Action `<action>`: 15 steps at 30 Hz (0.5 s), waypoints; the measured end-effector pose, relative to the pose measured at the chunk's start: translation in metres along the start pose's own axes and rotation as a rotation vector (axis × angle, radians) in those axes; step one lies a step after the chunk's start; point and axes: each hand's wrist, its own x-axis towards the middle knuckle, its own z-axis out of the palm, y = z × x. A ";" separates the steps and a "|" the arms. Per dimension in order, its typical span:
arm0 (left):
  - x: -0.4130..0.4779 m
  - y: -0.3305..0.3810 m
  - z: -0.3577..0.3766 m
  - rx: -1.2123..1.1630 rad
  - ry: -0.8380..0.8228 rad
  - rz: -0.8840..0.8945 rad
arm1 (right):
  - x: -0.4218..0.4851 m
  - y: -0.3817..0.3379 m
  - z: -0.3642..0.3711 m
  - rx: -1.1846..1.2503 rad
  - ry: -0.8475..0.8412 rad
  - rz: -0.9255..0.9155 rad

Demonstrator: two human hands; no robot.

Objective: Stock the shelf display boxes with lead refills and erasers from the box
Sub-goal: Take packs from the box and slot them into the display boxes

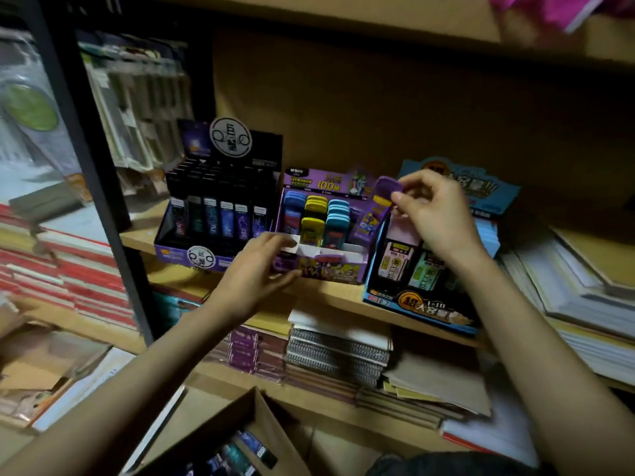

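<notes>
Three display boxes stand on the wooden shelf (330, 297): a black and purple one (178, 250) full of dark lead refill tubes, a purple middle one (347, 267) with blue and yellow cases, and a blue one (429, 312) with refill packs. My right hand (434, 214) pinches a purple lead refill case (383, 201) above the right rear corner of the middle box. At that box's front left corner, my left hand (256, 269) grips the wall. A cardboard box (264, 427) below holds more refill tubes (240, 451).
Spiral notebooks (338, 348) and stacked books fill the shelf underneath. Paper piles (577, 293) lie to the right of the blue box. A dark upright post (99, 180) and red-edged book stacks (68, 266) stand at the left. The upper shelf board (343, 15) runs overhead.
</notes>
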 end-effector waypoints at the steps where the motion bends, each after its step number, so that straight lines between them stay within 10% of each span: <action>1: 0.004 -0.002 0.003 0.019 -0.009 -0.007 | 0.008 0.004 0.001 -0.035 0.000 0.000; 15: 0.004 -0.018 0.014 0.099 -0.052 0.006 | 0.041 0.024 0.037 -0.512 -0.108 -0.140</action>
